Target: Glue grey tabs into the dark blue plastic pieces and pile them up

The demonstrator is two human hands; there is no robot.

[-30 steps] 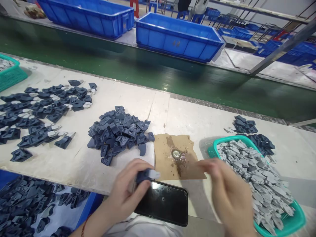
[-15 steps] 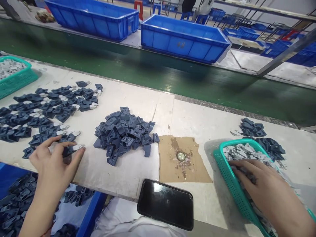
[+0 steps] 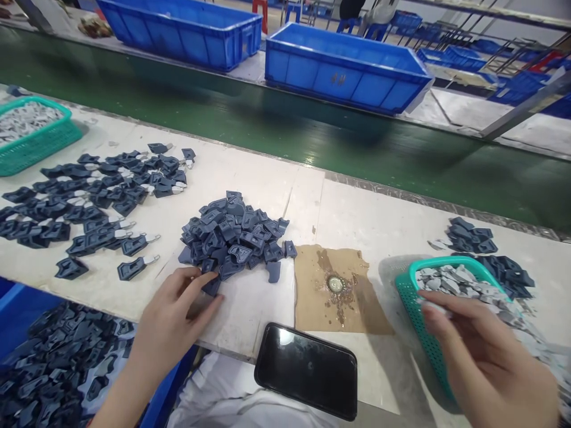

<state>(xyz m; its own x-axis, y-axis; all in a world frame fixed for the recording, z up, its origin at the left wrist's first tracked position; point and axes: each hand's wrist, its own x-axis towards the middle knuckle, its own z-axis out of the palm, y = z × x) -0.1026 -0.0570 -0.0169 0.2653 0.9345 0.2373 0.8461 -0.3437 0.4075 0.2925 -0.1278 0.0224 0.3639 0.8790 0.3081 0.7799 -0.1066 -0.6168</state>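
Note:
My left hand (image 3: pixel 176 309) is at the near edge of a pile of dark blue plastic parts (image 3: pixel 238 235), thumb and forefinger closed around one angular dark blue plastic part (image 3: pixel 211 287) still on the table. Over the rim of a green basket (image 3: pixel 413 309), my right hand (image 3: pixel 482 351) pinches a small light grey plastic piece (image 3: pixel 435 307) between thumb and forefinger. Similar grey pieces (image 3: pixel 464 282) fill that basket. To the left lie many dark blue parts joined with pale pieces, among them one (image 3: pixel 131 268) close to the table's front edge.
Brown cardboard (image 3: pixel 312 309) with a wet round metal piece (image 3: pixel 335 285) lies mid-table. A phone (image 3: pixel 307 371) rests at the front edge. Another green basket (image 3: pixel 49 142) stands left. Below is a blue bin of dark parts (image 3: pixel 49 368). Blue crates (image 3: pixel 343 71) stand beyond the green belt (image 3: pixel 250 113).
My left hand has let go of a joined part on the left and moved right to the dark pile. My right hand has lifted slightly from the basket with a grey piece.

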